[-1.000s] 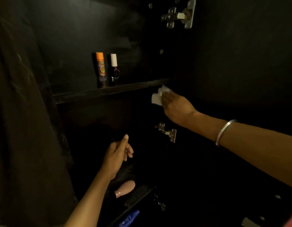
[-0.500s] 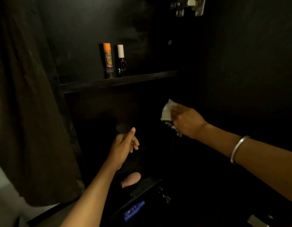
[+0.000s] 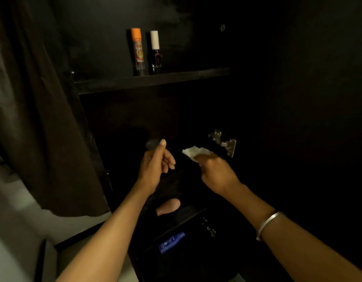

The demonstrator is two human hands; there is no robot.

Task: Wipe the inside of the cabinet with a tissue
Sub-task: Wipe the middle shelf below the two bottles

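My right hand is pinching the crumpled tissue, now dropping from the shelf edge past the hinge into the lower cabinet bay (probably wiping next). Left hand is hovering, loosely curled, holding nothing.

We can read no text anywhere. The orange-capped tube carries a printed label and the blue bottle has white marks, but both are too blurred and dim for us to make out.
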